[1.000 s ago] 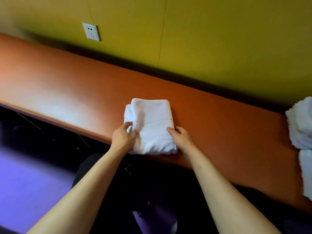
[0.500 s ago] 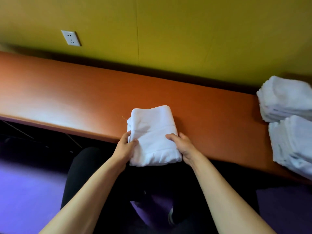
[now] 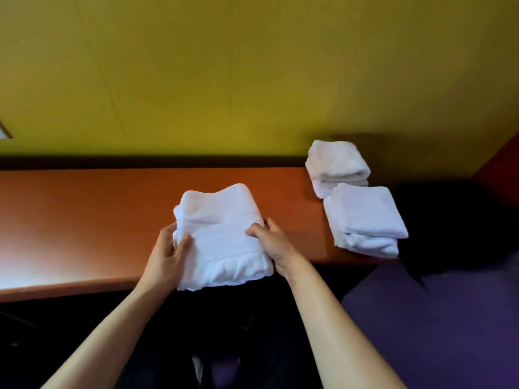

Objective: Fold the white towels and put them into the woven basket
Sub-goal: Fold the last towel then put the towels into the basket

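A folded white towel [image 3: 222, 234] is held over the front edge of the orange table [image 3: 84, 214]. My left hand [image 3: 168, 254] grips its left side, thumb on top and fingers under it. Its right side is gripped by my right hand [image 3: 269, 242]. The towel's near edge hangs past the table edge. Two stacks of folded white towels sit at the table's right end: a far stack [image 3: 337, 164] by the wall and a near stack [image 3: 365, 217] at the corner. No woven basket is in view.
A yellow wall [image 3: 252, 80] rises behind the table. A dark gap and a purple surface [image 3: 435, 318] lie to the right of and below the table. My dark-clothed lap is under the towel.
The view has swung right, bringing the two towel stacks further into sight. Both hands have lifted the folded towel slightly and drawn it toward the table's front edge.
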